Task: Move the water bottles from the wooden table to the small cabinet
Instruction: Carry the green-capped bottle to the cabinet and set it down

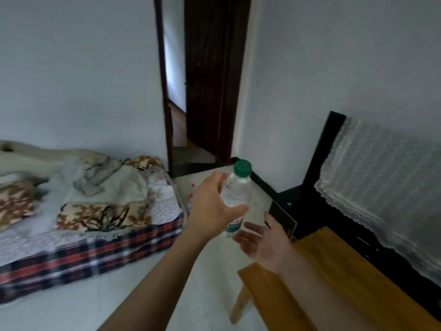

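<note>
Water bottle (pixel 238 187) upright in left hand (pixel 212 209); right hand (pixel 265 244) open-palmed beneath.

Your two arms are bare all the way down, with no sleeves. Your left hand (pixel 212 206) and right hand (pixel 265 242) wear nothing.

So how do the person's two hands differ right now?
The left hand grips the green-capped water bottle with thumb and fingers curled round it; the right hand holds nothing, its fingers spread. The left hand shows its back to the camera, the right hand its palm, turned up. The left hand is higher, the right just below the bottle's base. Both are bare and reach forward beside the wooden table.
</note>
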A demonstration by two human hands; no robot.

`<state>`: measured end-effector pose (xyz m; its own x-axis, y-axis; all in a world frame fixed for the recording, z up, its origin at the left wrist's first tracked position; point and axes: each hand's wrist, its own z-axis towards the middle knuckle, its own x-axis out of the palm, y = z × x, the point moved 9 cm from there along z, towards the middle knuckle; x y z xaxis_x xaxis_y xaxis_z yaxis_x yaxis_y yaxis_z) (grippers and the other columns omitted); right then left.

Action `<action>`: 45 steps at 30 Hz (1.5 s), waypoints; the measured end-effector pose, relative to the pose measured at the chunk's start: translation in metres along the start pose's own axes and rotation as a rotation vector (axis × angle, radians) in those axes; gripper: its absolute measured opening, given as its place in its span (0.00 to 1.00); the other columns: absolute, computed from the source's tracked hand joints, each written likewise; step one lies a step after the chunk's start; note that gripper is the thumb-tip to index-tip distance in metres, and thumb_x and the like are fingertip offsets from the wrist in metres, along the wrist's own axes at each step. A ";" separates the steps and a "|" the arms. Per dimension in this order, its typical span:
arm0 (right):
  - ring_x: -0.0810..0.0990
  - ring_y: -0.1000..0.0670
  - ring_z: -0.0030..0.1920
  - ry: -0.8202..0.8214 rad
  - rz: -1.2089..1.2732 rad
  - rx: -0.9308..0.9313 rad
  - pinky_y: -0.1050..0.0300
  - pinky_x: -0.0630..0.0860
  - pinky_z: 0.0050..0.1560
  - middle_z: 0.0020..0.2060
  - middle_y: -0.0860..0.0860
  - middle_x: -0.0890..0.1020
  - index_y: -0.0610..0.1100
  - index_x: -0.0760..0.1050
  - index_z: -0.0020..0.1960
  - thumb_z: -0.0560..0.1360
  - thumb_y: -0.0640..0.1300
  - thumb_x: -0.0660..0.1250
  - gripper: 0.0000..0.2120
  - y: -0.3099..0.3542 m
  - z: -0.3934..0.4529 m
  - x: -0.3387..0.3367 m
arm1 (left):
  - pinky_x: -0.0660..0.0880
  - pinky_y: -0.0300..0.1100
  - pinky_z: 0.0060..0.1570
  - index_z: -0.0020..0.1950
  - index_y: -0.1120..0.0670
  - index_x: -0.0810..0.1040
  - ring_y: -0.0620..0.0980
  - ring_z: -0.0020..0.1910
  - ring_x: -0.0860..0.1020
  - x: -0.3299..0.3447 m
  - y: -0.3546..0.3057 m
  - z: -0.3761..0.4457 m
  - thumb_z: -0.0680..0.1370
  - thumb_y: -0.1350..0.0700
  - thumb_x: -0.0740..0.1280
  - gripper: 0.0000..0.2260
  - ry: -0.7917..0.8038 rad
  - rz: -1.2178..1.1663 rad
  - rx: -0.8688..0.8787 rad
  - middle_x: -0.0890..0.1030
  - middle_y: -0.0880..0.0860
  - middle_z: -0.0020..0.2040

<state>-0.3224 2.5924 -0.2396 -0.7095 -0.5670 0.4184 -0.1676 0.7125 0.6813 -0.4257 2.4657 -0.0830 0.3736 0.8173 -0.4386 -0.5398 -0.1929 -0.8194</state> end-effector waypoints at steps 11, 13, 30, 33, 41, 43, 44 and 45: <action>0.85 0.39 0.39 0.299 -0.186 0.172 0.52 0.73 0.39 0.43 0.36 0.84 0.35 0.75 0.55 0.77 0.62 0.62 0.28 -0.024 0.074 0.129 | 0.76 0.30 0.43 0.54 0.44 0.74 0.33 0.45 0.78 -0.100 0.053 0.010 0.64 0.50 0.81 0.24 -0.287 0.229 -0.144 0.80 0.40 0.46; 0.84 0.37 0.42 0.361 -0.218 0.209 0.53 0.72 0.37 0.40 0.36 0.85 0.35 0.73 0.53 0.78 0.62 0.61 0.28 -0.025 0.089 0.144 | 0.76 0.30 0.43 0.54 0.43 0.73 0.34 0.45 0.79 -0.104 0.057 0.015 0.63 0.51 0.82 0.25 -0.334 0.263 -0.196 0.79 0.40 0.46; 0.83 0.37 0.51 0.805 -0.527 0.474 0.50 0.76 0.42 0.51 0.35 0.83 0.36 0.74 0.63 0.79 0.64 0.57 0.31 -0.096 0.060 0.205 | 0.72 0.30 0.44 0.59 0.45 0.74 0.38 0.49 0.78 -0.145 0.020 -0.071 0.62 0.49 0.82 0.29 -0.747 0.501 -0.552 0.78 0.39 0.50; 0.83 0.37 0.51 0.873 -0.555 0.493 0.50 0.77 0.41 0.51 0.35 0.83 0.37 0.73 0.63 0.78 0.64 0.58 0.31 -0.114 0.029 0.207 | 0.72 0.31 0.45 0.62 0.47 0.73 0.42 0.52 0.77 -0.155 0.001 -0.108 0.64 0.51 0.82 0.30 -0.804 0.508 -0.585 0.80 0.44 0.55; 0.83 0.39 0.51 0.973 -0.732 0.525 0.51 0.78 0.42 0.55 0.35 0.82 0.37 0.71 0.65 0.79 0.63 0.57 0.31 -0.169 -0.064 0.189 | 0.72 0.30 0.45 0.61 0.47 0.74 0.44 0.53 0.77 -0.170 -0.038 -0.219 0.65 0.51 0.81 0.28 -0.960 0.503 -0.623 0.77 0.42 0.53; 0.83 0.38 0.50 0.973 -0.761 0.538 0.51 0.78 0.42 0.54 0.35 0.82 0.37 0.71 0.64 0.79 0.63 0.57 0.30 -0.179 -0.078 0.184 | 0.75 0.36 0.48 0.61 0.47 0.74 0.44 0.52 0.78 -0.171 -0.044 -0.239 0.65 0.51 0.81 0.27 -0.989 0.491 -0.633 0.77 0.41 0.53; 0.83 0.38 0.50 0.974 -0.778 0.546 0.51 0.78 0.42 0.54 0.35 0.82 0.38 0.72 0.64 0.79 0.63 0.57 0.30 -0.184 -0.084 0.182 | 0.77 0.39 0.50 0.61 0.48 0.74 0.44 0.52 0.78 -0.172 -0.047 -0.249 0.65 0.52 0.81 0.27 -1.005 0.486 -0.644 0.77 0.42 0.52; 0.83 0.38 0.50 0.974 -0.792 0.554 0.50 0.79 0.42 0.54 0.35 0.83 0.38 0.72 0.63 0.78 0.63 0.58 0.30 -0.188 -0.090 0.180 | 0.77 0.40 0.52 0.61 0.48 0.74 0.44 0.51 0.77 -0.171 -0.050 -0.258 0.66 0.52 0.81 0.27 -1.019 0.484 -0.657 0.76 0.42 0.52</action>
<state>-0.3566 2.3192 -0.2386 0.4279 -0.7901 0.4390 -0.7113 0.0054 0.7029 -0.2682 2.1953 -0.0620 -0.6459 0.5767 -0.5002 0.1175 -0.5724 -0.8115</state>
